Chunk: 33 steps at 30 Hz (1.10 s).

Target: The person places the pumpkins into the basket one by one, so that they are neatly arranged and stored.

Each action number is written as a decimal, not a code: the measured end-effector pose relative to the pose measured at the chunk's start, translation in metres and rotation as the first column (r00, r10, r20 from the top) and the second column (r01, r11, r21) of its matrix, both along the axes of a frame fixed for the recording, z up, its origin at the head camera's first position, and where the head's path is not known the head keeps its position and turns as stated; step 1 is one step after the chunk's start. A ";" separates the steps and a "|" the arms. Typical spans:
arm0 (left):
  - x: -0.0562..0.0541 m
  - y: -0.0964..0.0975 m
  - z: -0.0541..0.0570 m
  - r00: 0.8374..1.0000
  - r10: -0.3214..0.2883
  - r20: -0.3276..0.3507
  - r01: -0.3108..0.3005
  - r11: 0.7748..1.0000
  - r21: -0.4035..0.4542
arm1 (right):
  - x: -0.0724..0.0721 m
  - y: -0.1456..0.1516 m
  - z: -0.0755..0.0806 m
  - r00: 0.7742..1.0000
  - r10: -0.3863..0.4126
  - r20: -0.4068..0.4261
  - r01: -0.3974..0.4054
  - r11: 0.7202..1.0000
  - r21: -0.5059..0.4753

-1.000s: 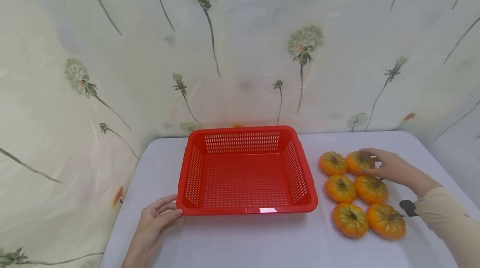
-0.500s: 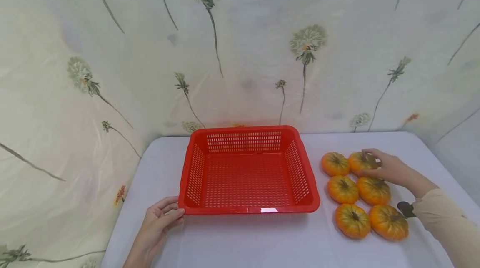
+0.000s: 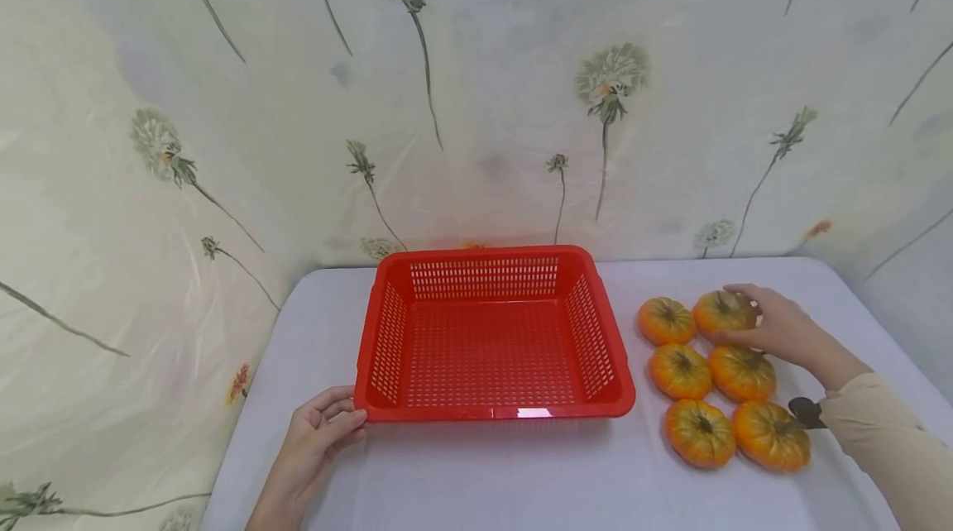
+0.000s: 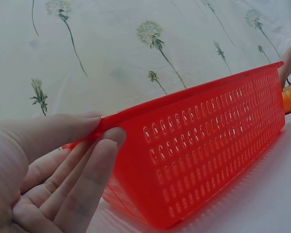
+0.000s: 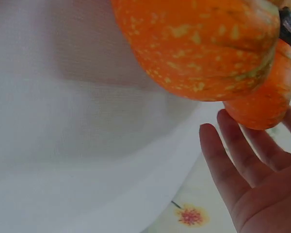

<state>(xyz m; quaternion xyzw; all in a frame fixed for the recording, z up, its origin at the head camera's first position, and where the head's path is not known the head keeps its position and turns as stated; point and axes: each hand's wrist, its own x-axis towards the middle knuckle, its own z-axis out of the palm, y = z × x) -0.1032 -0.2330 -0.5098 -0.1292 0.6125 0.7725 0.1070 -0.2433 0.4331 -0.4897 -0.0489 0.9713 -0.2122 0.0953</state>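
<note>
A red plastic basket [image 3: 491, 353] with slotted walls stands in the middle of the table, nothing inside it. My left hand [image 3: 313, 432] pinches its near left corner, thumb over the rim [image 4: 184, 93] and fingers beneath. To the right, several small orange pumpkins sit in two columns. At the far right of this group, my right hand [image 3: 778, 328] grips the back pumpkin [image 3: 718, 312], thumb on its near side and fingers round the far side. In the right wrist view, the fingers reach up beside that pumpkin [image 5: 262, 112], partly hidden behind a larger-looking nearer pumpkin [image 5: 199, 48].
Other pumpkins [image 3: 680, 371] lie close together between the basket and my right arm. A white cloth covers the table [image 3: 476, 481]. Behind and to the left hangs a pale curtain [image 3: 484, 101] printed with dandelions. A dark rounded thing [image 3: 806, 413] shows at my right cuff.
My right hand and the back pumpkin have shifted slightly up and away from the pumpkin in front. My left hand stays on the basket corner.
</note>
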 end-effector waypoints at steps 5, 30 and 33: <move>0.000 0.000 -0.001 1.000 0.003 0.005 -0.003 1.000 0.010 | 0.002 -0.002 0.009 0.997 0.006 -0.073 -0.007 1.000 -0.008; 0.000 0.001 -0.001 1.000 0.006 0.006 -0.006 0.999 0.045 | 0.017 -0.062 0.063 0.990 -0.021 -0.138 -0.003 0.985 -0.171; 0.000 0.000 -0.002 1.000 -0.003 0.001 0.003 0.999 0.048 | 0.020 -0.075 0.070 0.988 0.002 -0.152 -0.032 0.981 -0.193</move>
